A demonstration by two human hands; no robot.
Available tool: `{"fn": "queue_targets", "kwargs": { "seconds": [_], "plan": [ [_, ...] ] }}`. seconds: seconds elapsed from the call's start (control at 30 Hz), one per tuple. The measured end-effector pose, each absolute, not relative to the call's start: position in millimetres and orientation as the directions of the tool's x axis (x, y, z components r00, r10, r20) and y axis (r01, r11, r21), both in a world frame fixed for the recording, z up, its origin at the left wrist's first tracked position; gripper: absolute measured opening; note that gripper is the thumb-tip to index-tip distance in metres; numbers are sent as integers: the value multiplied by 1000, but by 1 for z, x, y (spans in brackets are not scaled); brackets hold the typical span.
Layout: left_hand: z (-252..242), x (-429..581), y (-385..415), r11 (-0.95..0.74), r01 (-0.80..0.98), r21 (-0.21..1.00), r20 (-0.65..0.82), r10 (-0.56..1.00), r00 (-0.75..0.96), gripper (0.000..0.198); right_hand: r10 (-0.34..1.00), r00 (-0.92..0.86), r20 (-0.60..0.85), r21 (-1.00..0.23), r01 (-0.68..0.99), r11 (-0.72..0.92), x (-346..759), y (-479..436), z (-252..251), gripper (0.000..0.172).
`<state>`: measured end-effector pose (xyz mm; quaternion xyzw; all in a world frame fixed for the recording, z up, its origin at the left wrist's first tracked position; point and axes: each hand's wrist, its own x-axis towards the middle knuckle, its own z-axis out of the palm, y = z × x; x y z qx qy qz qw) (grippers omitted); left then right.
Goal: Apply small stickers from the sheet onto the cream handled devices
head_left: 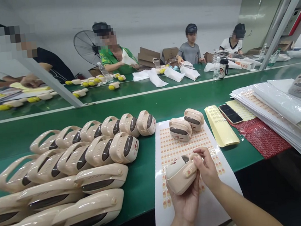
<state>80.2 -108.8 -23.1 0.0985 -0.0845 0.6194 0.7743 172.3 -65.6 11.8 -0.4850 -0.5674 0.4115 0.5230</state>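
Observation:
My left hand (186, 201) cups a beige plastic casing (179, 174) from below, just above a white sticker sheet (175, 148) covered with small orange stickers. My right hand (207, 168) is pinched against the casing's right side, fingertips pressed on its top edge near a small round sticker. Two more beige casings (180, 129) (194, 118) stand on the far end of the sheet.
Rows of several beige casings (90, 150) fill the green table (139, 110) to my left. A yellow backing strip (221, 125), a phone (230, 113), a red bag (262, 137) and stacked sheets (278, 115) lie to the right. Other people work across the table.

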Motion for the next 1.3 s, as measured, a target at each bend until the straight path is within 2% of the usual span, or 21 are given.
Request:
{"fn": "queue_targets", "kwargs": {
  "seconds": [0.1,0.17,0.3,0.4,0.47,0.53,0.57,0.63,0.73,0.8,0.87,0.97,1.13,1.3],
  "plan": [
    [-21,75,-112,199,-976,89,225,951,214,53,982,8,189,-971,148,186,189,-66,11,31],
    [-20,69,-113,174,-978,114,220,956,195,51,974,-81,212,-934,276,226,205,-74,6,28],
    [-17,55,-113,100,-987,123,241,962,127,45,892,-397,218,-732,538,418,234,-96,-15,31],
    [-19,46,-112,63,-990,125,267,959,95,47,845,-436,309,-592,607,530,240,-107,-33,22],
    [-23,42,-113,46,-992,119,250,965,75,50,829,-418,372,-545,624,560,238,-109,-41,13],
    [-28,37,-114,10,-988,156,191,981,40,49,835,-397,381,-565,615,550,235,-109,-42,7],
    [-30,33,-115,-23,-970,243,153,988,15,49,852,-381,360,-607,598,524,234,-107,-39,8],
    [-32,25,-117,-87,-866,493,94,994,-47,55,908,-324,267,-748,525,407,235,-102,-26,12],
    [-30,13,-121,-203,-541,816,147,978,-145,92,968,-231,97,-932,321,169,235,-90,7,21],
    [-24,8,-122,-269,-303,914,246,963,-112,106,971,-228,65,-975,194,110,230,-83,33,25],
    [-16,8,-122,-318,-139,938,323,946,11,106,958,-269,94,-983,126,132,221,-78,56,24],
    [-3,11,-121,-350,-162,923,373,916,146,96,929,-347,127,-975,130,182,204,-77,75,20],
    [4,14,-119,-352,-190,917,380,914,144,89,903,-407,135,-951,204,234,192,-82,76,14],
    [-4,12,-116,-527,3,850,515,831,209,100,899,-414,142,-943,219,250,194,-84,73,18]
  ]
}}
